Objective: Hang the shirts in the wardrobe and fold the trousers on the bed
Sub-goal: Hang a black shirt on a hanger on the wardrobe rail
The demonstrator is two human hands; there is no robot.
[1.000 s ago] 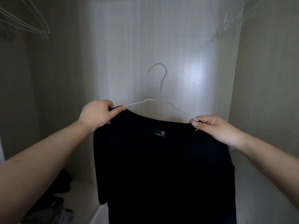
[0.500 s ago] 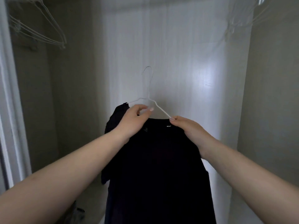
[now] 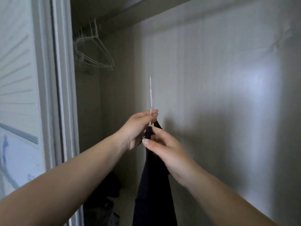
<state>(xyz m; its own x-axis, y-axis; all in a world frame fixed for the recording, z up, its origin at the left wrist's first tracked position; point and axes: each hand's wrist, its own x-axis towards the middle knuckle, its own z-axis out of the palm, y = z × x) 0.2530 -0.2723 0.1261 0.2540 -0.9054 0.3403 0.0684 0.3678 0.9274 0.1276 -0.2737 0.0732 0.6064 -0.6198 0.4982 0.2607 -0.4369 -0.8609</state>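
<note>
left hand point(image 3: 138, 128): fingers pinch the neck of the white wire hanger point(image 3: 151, 98), seen edge-on.
right hand point(image 3: 164, 150): fingers curled round the black shirt point(image 3: 154, 185) at its shoulder.
shirt: hangs at 6 o'clock below the hands, inside the wardrobe.
rail point(image 3: 123, 15): at 11 o'clock, with empty hangers point(image 3: 94, 53).
advice: lift hook above rail, turn it square, lower, then release.

I see a plain black shirt point(image 3: 154, 185) on a white wire hanger point(image 3: 151, 95); up-left of my hands, more white hangers point(image 3: 94, 53).
</note>
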